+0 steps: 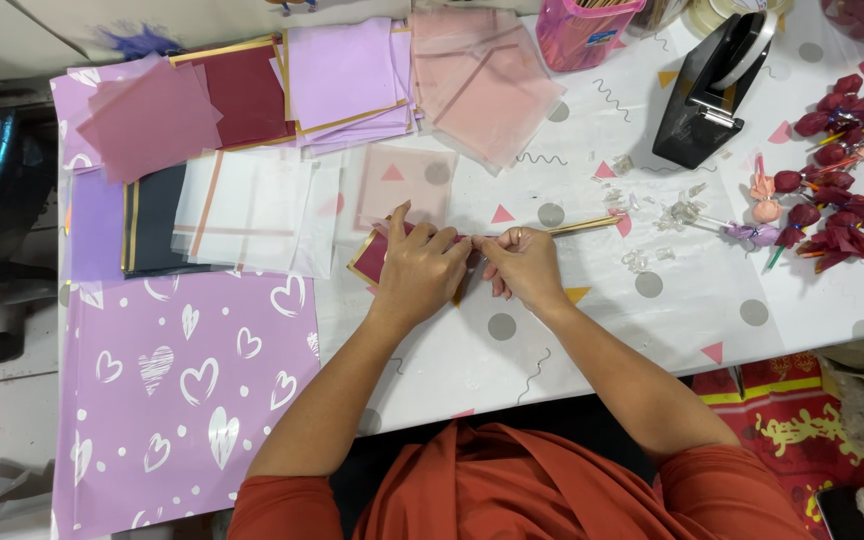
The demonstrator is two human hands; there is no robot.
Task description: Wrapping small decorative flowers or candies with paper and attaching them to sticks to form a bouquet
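My left hand (420, 268) lies flat on a dark red paper sheet with a gold edge (369, 258), pressing it to the white patterned table (652, 320). My right hand (524, 263) pinches the same sheet where it is folded or rolled into a thin gold-edged strip (584, 226) that runs out to the right. Both hands touch at the middle of the sheet. The part of the paper under my palms is hidden.
Stacks of pink, lilac, dark red, black and translucent sheets (342, 75) lie along the far side. A lilac heart-print sheet (187, 400) covers the near left. A black tape dispenser (717, 90), a pink cup (582, 30) and red paper flowers (842, 200) stand right.
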